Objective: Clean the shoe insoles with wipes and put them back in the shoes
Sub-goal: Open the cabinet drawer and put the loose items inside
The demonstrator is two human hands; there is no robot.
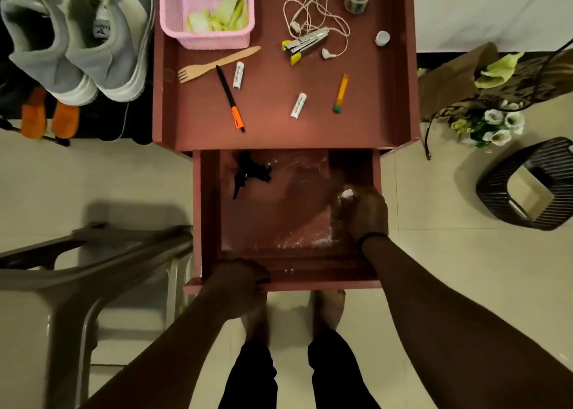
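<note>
Dim warm indoor light, soft blur, wide-angle edge distortion, arms shadowed

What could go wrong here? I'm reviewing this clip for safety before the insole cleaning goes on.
The left hand grips the open drawer's front edge, so a quick close could pinch its fingers. The right hand pinches something small and white over crinkled clear plastic; it could drag the plastic along. The drawer overhangs bare feet.

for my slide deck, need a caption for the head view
Left hand grips the open drawer's front edge while right hand pinches something small and white inside.
</note>
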